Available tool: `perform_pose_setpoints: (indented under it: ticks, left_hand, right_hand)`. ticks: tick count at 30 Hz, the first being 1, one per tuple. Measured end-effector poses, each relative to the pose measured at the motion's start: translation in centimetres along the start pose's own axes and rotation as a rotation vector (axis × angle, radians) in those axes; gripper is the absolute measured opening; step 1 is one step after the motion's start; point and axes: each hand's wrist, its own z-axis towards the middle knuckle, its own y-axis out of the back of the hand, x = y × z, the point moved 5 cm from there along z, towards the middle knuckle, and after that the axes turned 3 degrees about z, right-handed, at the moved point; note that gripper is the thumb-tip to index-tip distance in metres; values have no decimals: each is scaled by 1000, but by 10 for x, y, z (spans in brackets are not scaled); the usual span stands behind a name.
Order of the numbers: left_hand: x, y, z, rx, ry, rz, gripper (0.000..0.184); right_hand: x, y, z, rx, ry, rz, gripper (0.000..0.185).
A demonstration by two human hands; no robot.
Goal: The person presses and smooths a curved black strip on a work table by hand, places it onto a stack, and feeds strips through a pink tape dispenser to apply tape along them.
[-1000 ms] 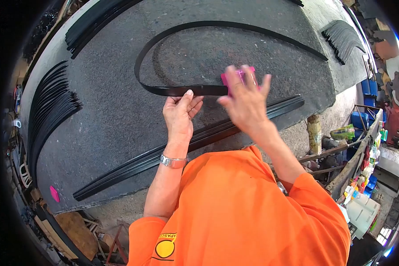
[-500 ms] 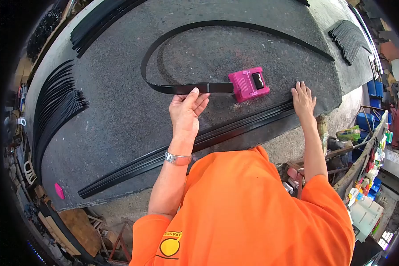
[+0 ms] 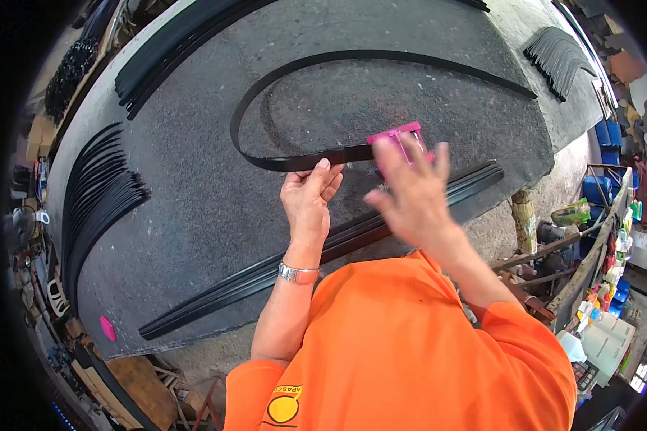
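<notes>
Through the head view, I am pinching the black strip [image 3: 287, 162] between the thumb and fingers of my left hand [image 3: 307, 200], close to its flat end by the pink box [image 3: 395, 133]. My right hand [image 3: 415, 200] is blurring over the box with its fingers spreading apart; I cannot tell whether they are touching it. The strip is curving left, then sweeping across the far part of the dark table [image 3: 194, 223] toward the right, so I judge that its springy loop is wanting to twist the end. Gripping firmly and flat beside the box should be countering that, while lining up the end squarely. Below my hands, a strip bundle [image 3: 230, 280] is lying along the near edge, calling for care with the wrists.
</notes>
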Motion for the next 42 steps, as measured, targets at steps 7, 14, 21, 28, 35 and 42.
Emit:
perform_pose_setpoints:
  ticks: [7, 14, 21, 28, 35, 42]
  left_hand:
    - [6, 5, 1, 144, -18, -167, 18]
    - [5, 4, 2, 46, -10, 38, 14]
    - [2, 5, 4, 78, -40, -36, 18]
    - [4, 14, 9, 144, -75, -50, 20]
    - [5, 19, 4, 105, -26, -112, 15]
    - [0, 35, -7, 118, 30, -79, 26]
  right_hand:
    - [58, -57, 13, 20, 197, 177, 72]
    - [39, -58, 14, 19, 170, 86, 74]
    - [-38, -14, 3, -42, -122, -153, 73]
    - [-239, -10, -44, 171, -647, -470, 57]
    - [-213, 0, -50, 131, -567, -347, 32]
    - [-139, -11, -26, 100, -158, -210, 48]
